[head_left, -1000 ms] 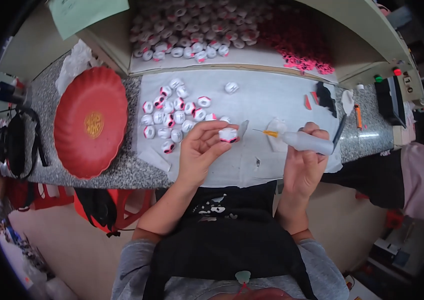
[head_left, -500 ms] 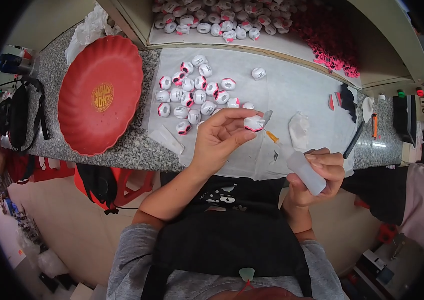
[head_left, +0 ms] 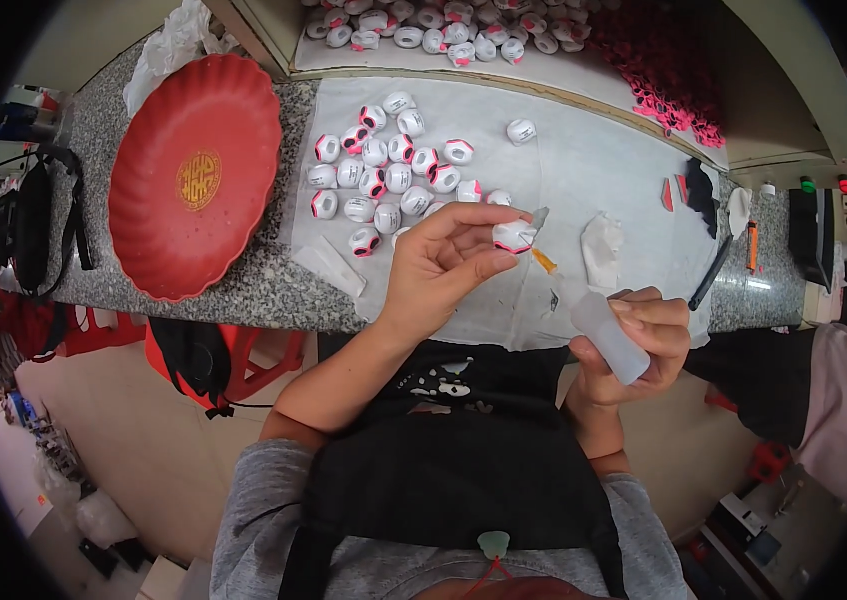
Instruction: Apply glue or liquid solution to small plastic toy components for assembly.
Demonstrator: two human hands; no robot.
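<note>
Between the thumb and fingers of my left hand (head_left: 441, 262) is a small white rounded plastic piece with a pink edge (head_left: 512, 237). My right hand (head_left: 641, 345) is wrapped round a translucent squeeze bottle (head_left: 608, 335), which points up and to the left. Its orange needle tip (head_left: 544, 261) ends right beside the piece's lower right edge; whether it touches I cannot tell. Left of and beyond my left hand, several similar white pieces (head_left: 399, 178), many with pink and black parts, lie loosely on a white sheet (head_left: 474, 318). One more piece (head_left: 521, 131) lies apart.
A red scalloped dish (head_left: 254, 190) rests on the speckled counter at left. Crumpled white tissue (head_left: 602, 250) lies beyond the bottle. Along the back, a shelf holds heaped white pieces (head_left: 434, 40) and small pink parts (head_left: 679, 110). An orange pen-like tool (head_left: 753, 246) lies at right.
The needle tip has come closer to the white piece, and my left hand has turned the piece slightly. The whole view has shifted a little.
</note>
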